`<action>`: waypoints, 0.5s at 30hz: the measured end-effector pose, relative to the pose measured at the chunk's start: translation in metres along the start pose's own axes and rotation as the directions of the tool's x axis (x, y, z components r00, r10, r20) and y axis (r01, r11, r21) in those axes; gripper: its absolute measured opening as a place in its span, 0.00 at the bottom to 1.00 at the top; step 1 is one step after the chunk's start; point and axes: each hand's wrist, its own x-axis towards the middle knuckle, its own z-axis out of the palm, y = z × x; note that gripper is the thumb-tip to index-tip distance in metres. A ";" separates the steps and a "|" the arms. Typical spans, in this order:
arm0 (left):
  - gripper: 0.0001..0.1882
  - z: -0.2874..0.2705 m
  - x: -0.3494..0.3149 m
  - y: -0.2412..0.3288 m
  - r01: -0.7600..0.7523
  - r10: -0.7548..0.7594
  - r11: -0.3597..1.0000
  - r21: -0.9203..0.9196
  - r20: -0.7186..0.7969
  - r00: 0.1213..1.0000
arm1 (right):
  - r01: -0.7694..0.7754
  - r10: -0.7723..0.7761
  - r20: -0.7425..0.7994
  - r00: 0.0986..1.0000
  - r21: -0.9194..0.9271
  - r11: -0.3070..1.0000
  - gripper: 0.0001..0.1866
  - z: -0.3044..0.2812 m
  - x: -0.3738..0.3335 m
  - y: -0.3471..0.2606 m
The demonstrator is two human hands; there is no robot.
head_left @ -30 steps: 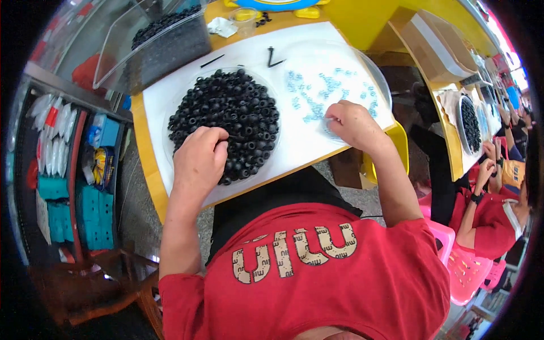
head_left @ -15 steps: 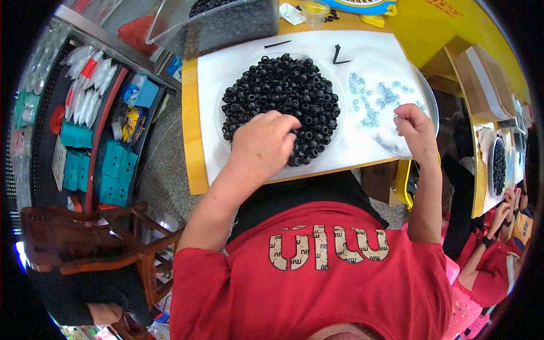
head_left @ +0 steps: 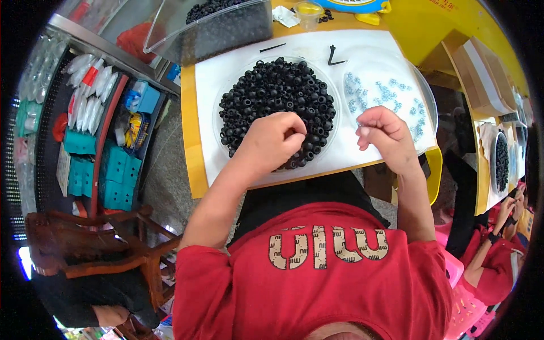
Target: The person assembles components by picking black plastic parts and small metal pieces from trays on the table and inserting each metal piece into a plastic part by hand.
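A round clear tray (head_left: 218,148) heaped with small black ring-like plastic parts (head_left: 277,90) lies in front of me. Over its near side is my left hand (head_left: 273,139), thumb and fingers pinched together; what they hold, if anything, is hidden. To the right a second clear round tray (head_left: 424,90) carries small clear-bluish pieces (head_left: 388,90) in loose clusters. My right hand (head_left: 388,136) hovers at that tray's near left side, with thumb and forefinger closed. Something tiny and pale seems to show at its fingertips, too small to name.
A clear bin (head_left: 226,34) of more black parts stands at the back left. Two thin black pieces, one straight (head_left: 273,47) and one bent (head_left: 334,55), lie behind the trays. A small cup (head_left: 308,17) is at the back. Another person (head_left: 493,260) works at the far right.
My right hand has moved left from the tray of clear pieces, toward my left hand. My left hand has shifted slightly right, its fingers drawn closer together.
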 end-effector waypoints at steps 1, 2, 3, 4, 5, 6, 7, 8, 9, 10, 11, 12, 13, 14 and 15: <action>0.08 0.002 0.000 -0.003 -0.005 0.005 1.000 0.003 0.004 1.000 | 0.004 -0.004 -0.006 1.000 0.002 1.000 0.07 0.005 0.001 0.000; 0.07 0.005 -0.003 -0.007 0.097 -0.113 0.954 -0.282 -0.038 0.993 | -0.007 0.006 0.040 0.999 0.010 1.000 0.07 0.011 0.002 0.000; 0.07 0.006 -0.005 -0.011 0.173 -0.235 0.819 -0.548 -0.044 0.971 | -0.018 0.017 0.084 0.996 0.018 1.000 0.07 0.017 0.003 -0.001; 0.07 0.004 -0.006 -0.013 0.174 -0.240 0.829 -0.531 -0.057 0.969 | 0.006 -0.004 0.093 0.996 -0.019 1.000 0.07 0.024 0.006 -0.003; 0.07 0.003 -0.007 -0.013 0.174 -0.240 0.829 -0.532 -0.056 0.969 | 0.005 -0.003 0.093 0.996 -0.019 1.000 0.07 0.026 0.009 -0.003; 0.07 0.000 -0.008 -0.013 0.092 -0.138 0.927 -0.365 -0.103 0.985 | 0.009 -0.007 0.093 0.996 -0.014 1.000 0.07 0.027 0.011 -0.003; 0.08 -0.001 -0.009 -0.013 0.004 -0.028 0.983 -0.182 -0.129 0.991 | 0.012 -0.012 0.092 0.996 -0.009 1.000 0.07 0.027 0.013 -0.004; 0.08 -0.003 -0.008 -0.011 0.003 -0.026 0.983 -0.185 -0.127 0.992 | 0.011 -0.010 0.089 0.996 -0.011 1.000 0.07 0.027 0.014 -0.004; 0.08 -0.003 -0.007 -0.008 -0.105 0.103 0.994 -0.026 -0.086 0.991 | 0.011 -0.011 0.080 0.997 -0.006 1.000 0.07 0.027 0.014 -0.005; 0.09 -0.001 -0.005 -0.007 -0.218 0.223 0.967 0.128 -0.025 0.974 | 0.011 -0.011 0.071 0.997 -0.001 1.000 0.07 0.026 0.014 -0.006; 0.09 0.002 -0.004 -0.006 -0.219 0.224 0.968 0.126 -0.026 0.974 | 0.010 -0.010 0.071 0.997 -0.004 1.000 0.07 0.026 0.013 -0.006; 0.10 0.006 -0.002 -0.004 -0.247 0.250 0.943 0.222 0.017 0.968 | 0.002 -0.001 0.063 0.998 -0.015 1.000 0.06 0.025 0.012 -0.006; 0.10 0.008 -0.001 -0.004 -0.276 0.271 0.908 0.314 0.062 0.961 | -0.006 0.008 0.055 0.998 -0.027 1.000 0.06 0.026 0.011 -0.006; 0.10 0.006 0.002 -0.002 -0.287 0.271 0.887 0.363 0.094 0.958 | -0.008 0.010 0.052 0.999 -0.031 0.999 0.06 0.026 0.010 -0.007; 0.10 0.007 0.004 -0.004 -0.288 0.273 0.887 0.360 0.094 0.957 | -0.011 0.013 0.042 0.999 -0.042 0.999 0.06 0.026 0.008 -0.007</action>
